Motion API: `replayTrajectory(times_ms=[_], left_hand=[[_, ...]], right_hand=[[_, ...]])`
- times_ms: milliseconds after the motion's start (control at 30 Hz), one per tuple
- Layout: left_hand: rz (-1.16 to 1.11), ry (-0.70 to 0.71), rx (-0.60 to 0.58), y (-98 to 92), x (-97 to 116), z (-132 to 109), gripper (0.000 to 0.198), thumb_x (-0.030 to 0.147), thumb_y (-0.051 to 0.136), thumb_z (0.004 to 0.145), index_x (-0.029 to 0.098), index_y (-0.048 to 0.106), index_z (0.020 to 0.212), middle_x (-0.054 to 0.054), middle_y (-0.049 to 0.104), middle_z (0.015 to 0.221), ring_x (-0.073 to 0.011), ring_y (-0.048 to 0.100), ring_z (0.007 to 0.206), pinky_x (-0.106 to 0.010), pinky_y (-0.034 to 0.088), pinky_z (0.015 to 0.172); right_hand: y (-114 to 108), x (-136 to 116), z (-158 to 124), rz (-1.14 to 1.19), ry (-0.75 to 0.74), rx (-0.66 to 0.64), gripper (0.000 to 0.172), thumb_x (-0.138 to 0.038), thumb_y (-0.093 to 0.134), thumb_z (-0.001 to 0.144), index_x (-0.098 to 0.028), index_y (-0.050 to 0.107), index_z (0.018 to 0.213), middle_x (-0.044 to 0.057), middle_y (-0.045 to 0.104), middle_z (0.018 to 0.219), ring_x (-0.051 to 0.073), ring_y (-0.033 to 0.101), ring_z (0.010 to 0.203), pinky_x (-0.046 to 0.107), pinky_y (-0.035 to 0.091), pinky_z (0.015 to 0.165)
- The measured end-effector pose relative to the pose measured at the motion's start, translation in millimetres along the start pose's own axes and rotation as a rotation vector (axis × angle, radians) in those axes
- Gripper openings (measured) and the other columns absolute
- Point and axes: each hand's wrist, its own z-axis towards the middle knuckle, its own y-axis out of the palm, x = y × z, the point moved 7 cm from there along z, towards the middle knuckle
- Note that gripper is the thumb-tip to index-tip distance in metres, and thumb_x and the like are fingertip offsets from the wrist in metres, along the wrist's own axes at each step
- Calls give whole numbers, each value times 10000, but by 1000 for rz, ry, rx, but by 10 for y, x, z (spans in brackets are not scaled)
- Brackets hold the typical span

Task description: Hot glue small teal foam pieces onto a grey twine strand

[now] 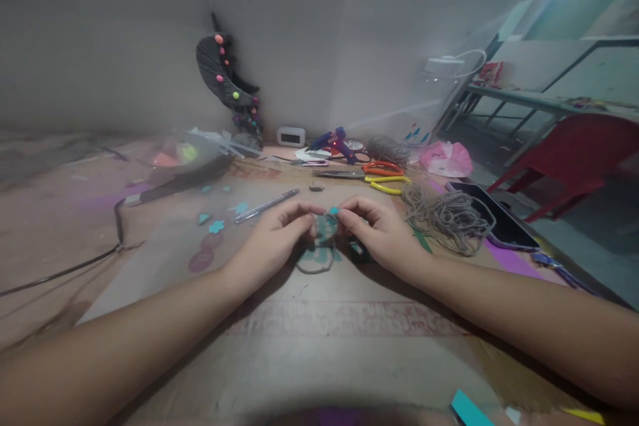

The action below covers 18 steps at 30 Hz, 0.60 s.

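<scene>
At mid-counter (299, 361), a teal bit (333, 211) and grey cord (314, 271) are held between the hands. By the right hand (374, 225), the bit is pinched at thumb and fingertip, other fingers curled. By the left hand (284, 231), thumb and index are brought nearly together, apparently on cord; the contact is hidden by the fingers. Below them a cord loop is seen over green print (319, 254); whether it is lying or hanging can't be told. Step judged: bit being set or tied onto cord. Next, a firm pinch and steady cord would be called for.

Further out, a pen (267, 205) and teal flower (216, 226) are laid to the left; scissors (384, 169) and a glue gun (327, 140) are placed beyond. To the right, a phone (516, 229) is partly covered by a cord tangle (444, 223). Far left, a bag (200, 146) is blurred, contents unclear. A teal strip (469, 407) is cut off at the bottom edge, a red chair (574, 153) at the right.
</scene>
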Motion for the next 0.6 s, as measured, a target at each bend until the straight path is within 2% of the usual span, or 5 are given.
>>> replayTrajectory(times_ms=[100, 233, 400, 533, 600], left_hand=[[18, 7, -15, 13, -4, -3, 180, 295, 590, 866, 154, 688, 922, -5, 638, 669, -149, 593, 673, -277, 462, 688], [103, 24, 43, -43, -3, -2, 192, 336, 650, 838, 157, 706, 879, -45, 715, 829, -170, 636, 783, -290, 481, 754], [170, 33, -42, 25, -1, -6, 336, 342, 661, 836, 203, 706, 1138, -65, 728, 1079, -214, 651, 945, -328, 490, 827], [300, 103, -54, 75, 69, -34, 144, 307, 666, 809, 202, 758, 848, -41, 726, 845, -214, 633, 820, -336, 484, 775], [302, 114, -19, 59, 96, -43, 153, 309, 667, 797, 199, 718, 703, -33, 695, 756, -205, 613, 764, -333, 481, 751]], right_hand=[[1, 6, -2, -1, -3, 2, 221, -359, 550, 922, -185, 610, 800, -8, 606, 687, 125, 557, 642, 256, 443, 624], [-12, 27, -5, 13, -1, 13, 217, -366, 550, 922, -184, 613, 821, -12, 596, 691, 126, 560, 651, 260, 445, 638], [-10, 46, -12, 28, 9, 2, 229, -384, 541, 931, -186, 610, 839, -9, 603, 711, 127, 567, 664, 262, 450, 645], [2, 18, -18, 44, 20, -1, 240, -396, 547, 926, -187, 603, 823, -9, 603, 702, 126, 559, 645, 265, 453, 635], [-14, 14, -7, 72, 24, 18, 261, -418, 565, 914, -190, 594, 790, -12, 593, 683, 124, 550, 628, 260, 448, 614]])
